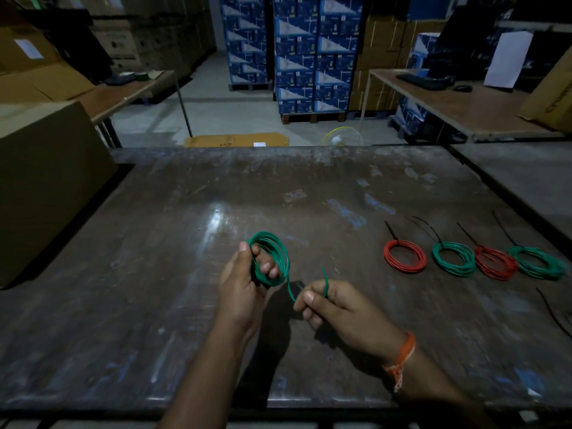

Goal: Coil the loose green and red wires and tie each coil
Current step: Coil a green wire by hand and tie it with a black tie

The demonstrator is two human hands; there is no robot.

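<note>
Head view, green coil [270,258]: held up above the worktop [185,212], just in front of me. Several turns already gathered, loops lying close together.
Left hand [240,283]: thumb outside the bundle, fingers [266,267] curled through the ring, gripping all turns at one side.
Right hand [331,305]: fingers pinching the loose tail [323,281] near its end; the short tip stands up past my knuckles. Only a short run of wire left between the two hands.
Step in hand, as I judge it: last turn of this coil, then the tie.
How to do it well: lay the tail along the same circle as the other loops, no crossing over. Keep the left grip firm so the turns do not spring apart. Tuck the end under my left thumb before letting go with the right.
Risk: the wire looks springy; a slack left grip would let the ring fan out.
Finished coils [405,255]: four in a row on the worktop to my right, red, green, red, green, each with a black tie sticking up, well apart from my hands.
Spare tie [554,314]: a dark strip near the right edge, probably the next one; too dim to be sure.
Progress: this looks like the fifth coil.
</note>
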